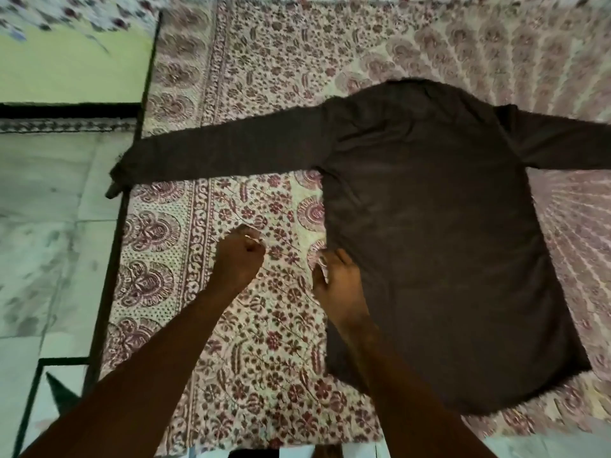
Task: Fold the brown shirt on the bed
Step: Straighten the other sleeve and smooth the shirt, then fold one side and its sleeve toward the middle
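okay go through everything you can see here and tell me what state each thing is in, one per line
brown shirt: spread flat on the bed, unfolded, both sleeves stretched out sideways
left sleeve of the shirt: laid out straight, cuff hanging over the bed edge
bedsheet: spread over the bed, printed pattern up
left hand: curled in a fist, holding nothing
right hand: at the shirt's side edge, grip unclear

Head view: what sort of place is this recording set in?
Most likely a home bedroom: a brown shirt lies spread flat on a bed covered by a floral printed bedsheet, with a pale tiled floor beside it.
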